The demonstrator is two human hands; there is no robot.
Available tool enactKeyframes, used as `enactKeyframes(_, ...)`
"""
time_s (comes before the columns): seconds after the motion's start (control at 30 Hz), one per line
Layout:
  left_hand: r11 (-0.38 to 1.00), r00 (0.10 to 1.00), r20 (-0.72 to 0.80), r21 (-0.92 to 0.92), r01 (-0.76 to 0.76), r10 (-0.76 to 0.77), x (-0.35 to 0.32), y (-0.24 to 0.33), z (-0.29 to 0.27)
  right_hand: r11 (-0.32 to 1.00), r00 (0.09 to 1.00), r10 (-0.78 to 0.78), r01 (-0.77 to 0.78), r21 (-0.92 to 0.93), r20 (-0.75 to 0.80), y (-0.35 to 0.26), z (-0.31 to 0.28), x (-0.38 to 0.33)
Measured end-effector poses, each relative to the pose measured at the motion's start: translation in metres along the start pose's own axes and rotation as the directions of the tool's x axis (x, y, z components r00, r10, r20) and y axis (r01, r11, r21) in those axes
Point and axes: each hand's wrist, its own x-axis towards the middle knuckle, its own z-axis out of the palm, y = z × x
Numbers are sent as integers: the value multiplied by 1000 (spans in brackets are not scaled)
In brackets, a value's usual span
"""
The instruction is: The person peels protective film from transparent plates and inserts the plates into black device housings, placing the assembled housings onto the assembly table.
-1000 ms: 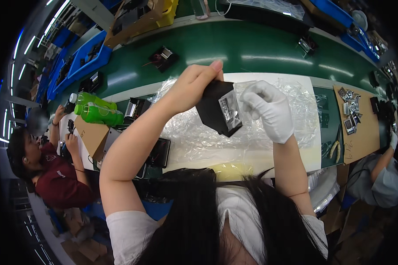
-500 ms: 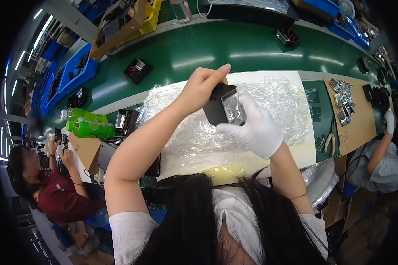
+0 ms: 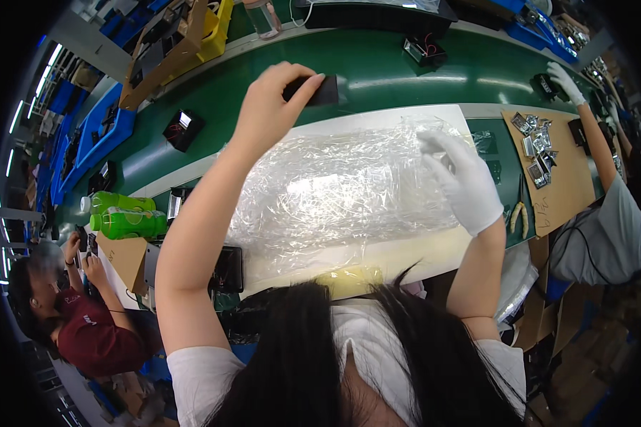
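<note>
Plastic film (image 3: 313, 206) lies on the board (image 3: 434, 249); bottles (image 3: 128, 223) lie left, pliers (image 3: 525, 220) right, beside cardboard (image 3: 566, 181) bearing metal parts (image 3: 539, 171); beyond the film, a box (image 3: 326, 92) sits in the left hand (image 3: 276, 92)

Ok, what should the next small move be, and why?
Probably ease the black box down onto the green bench: the left grip holds it out past the far edge of the white sheet, with green surface beside it. I can't tell whether it already touches.
</note>
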Motion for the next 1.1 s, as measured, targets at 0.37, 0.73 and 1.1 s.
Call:
enactKeyframes(0.37, 980, 828, 540, 25, -198, 154, -15, 5, 57, 865, 948, -220, 299, -402, 232, 21, 18, 14)
enactKeyframes(0.73, 888, 836, 482, 218, -405, 262, -41, -20, 81, 994, 978, 96, -85, -65, 184, 58, -5, -24)
enactKeyframes(1.1, 330, 770, 113, 935, 133, -628, -59, -55, -101, 605, 950, -170, 309, 733, -261, 119, -17, -37)
